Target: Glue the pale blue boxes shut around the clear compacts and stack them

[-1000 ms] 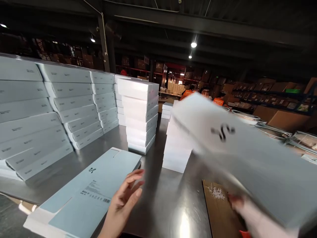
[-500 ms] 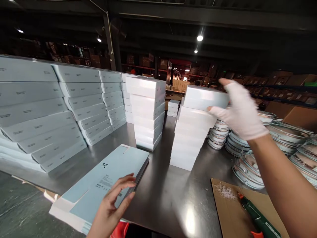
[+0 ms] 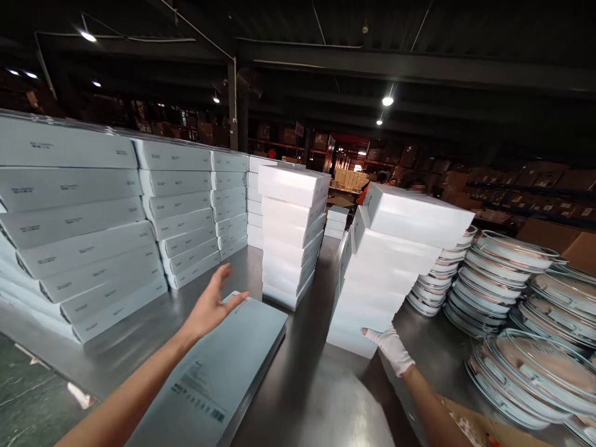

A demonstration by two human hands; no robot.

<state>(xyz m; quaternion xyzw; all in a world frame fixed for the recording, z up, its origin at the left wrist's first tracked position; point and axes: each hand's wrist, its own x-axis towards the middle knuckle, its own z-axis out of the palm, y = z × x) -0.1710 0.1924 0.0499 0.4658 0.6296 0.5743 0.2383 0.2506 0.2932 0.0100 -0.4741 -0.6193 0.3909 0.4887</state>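
My bare left hand (image 3: pixel 207 310) hovers with fingers apart over the far end of a pile of flat light-blue cartons (image 3: pixel 233 366). The top carton has printed text and a barcode. My right hand (image 3: pixel 393 351), in a white fingerless glove, rests at the lower right corner of a stack of white boxes (image 3: pixel 386 267). Its thumb is stretched across the front of the bottom box, and the other fingers are partly hidden by the corner. The top box (image 3: pixel 419 214) on that stack sits askew, jutting out to the right. Another white box stack (image 3: pixel 288 223) stands to the left.
A long wall of printed pale boxes (image 3: pixel 69 192) lines the table's left side. Stacks of round clear-rimmed dishes (image 3: pixel 503 261) stand at the right. A brown cardboard sheet (image 3: pixel 507 428) with shreds lies at the lower right. Shelving and people are in the background.
My right hand has left the top box and dropped to the stack's base. My left hand has moved forward and up along the flat cartons. The view has tilted up.
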